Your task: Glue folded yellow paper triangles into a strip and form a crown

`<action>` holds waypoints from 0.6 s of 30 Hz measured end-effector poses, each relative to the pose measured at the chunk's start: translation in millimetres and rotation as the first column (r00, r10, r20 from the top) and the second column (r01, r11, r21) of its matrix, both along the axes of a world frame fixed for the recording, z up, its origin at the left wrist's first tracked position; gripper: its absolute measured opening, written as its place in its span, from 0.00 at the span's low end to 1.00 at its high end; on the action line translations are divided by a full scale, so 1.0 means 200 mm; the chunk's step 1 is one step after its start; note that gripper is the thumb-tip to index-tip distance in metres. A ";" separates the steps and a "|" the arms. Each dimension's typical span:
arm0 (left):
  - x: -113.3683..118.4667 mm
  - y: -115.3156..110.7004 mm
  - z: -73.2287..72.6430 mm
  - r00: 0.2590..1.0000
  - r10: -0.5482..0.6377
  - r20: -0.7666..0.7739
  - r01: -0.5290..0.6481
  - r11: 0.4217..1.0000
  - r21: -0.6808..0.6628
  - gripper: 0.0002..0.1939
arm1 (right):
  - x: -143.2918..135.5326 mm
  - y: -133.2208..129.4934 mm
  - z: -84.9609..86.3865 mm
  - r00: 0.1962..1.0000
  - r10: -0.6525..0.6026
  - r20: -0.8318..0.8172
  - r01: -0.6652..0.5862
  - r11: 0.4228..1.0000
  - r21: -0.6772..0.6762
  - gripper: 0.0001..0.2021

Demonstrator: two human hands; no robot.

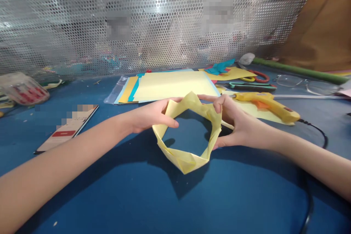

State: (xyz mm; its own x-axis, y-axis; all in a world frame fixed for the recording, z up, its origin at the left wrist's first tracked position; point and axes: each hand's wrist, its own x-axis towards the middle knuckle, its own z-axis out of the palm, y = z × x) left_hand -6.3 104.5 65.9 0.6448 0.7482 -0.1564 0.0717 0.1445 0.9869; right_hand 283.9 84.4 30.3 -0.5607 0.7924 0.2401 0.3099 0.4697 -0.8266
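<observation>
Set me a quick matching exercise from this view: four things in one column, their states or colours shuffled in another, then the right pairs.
Things
1. Paper ring
2. Phone
3. Glue gun
4. Paper stack

States and colours
A. Yellow, lying with its tip pointing left
B. Pale yellow on top, with blue and orange edges showing below
C. Held up between the left hand and the right hand
D. Lying face up, showing a red patch

Right pairs: 1-C, 2-D, 3-A, 4-B
</observation>
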 end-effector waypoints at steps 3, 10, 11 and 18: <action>0.01 0.01 -0.03 1.000 -0.008 -0.008 0.007 1.000 -0.013 0.39 | 0.00 0.00 0.00 1.000 -0.005 0.017 0.005 1.000 0.015 0.34; 0.01 0.05 -0.10 0.997 0.083 -0.008 -0.083 0.996 -0.044 0.34 | 0.01 -0.01 0.02 0.999 -0.003 -0.049 0.000 0.998 -0.059 0.36; 0.01 0.05 -0.10 0.995 0.103 0.002 -0.103 0.994 -0.035 0.33 | 0.00 -0.02 0.03 0.995 0.013 -0.098 -0.022 0.996 -0.091 0.36; 0.02 0.04 -0.04 0.973 0.207 0.100 -0.213 0.976 0.052 0.31 | -0.06 -0.01 0.07 0.941 -0.102 -0.323 -0.054 0.897 -0.440 0.33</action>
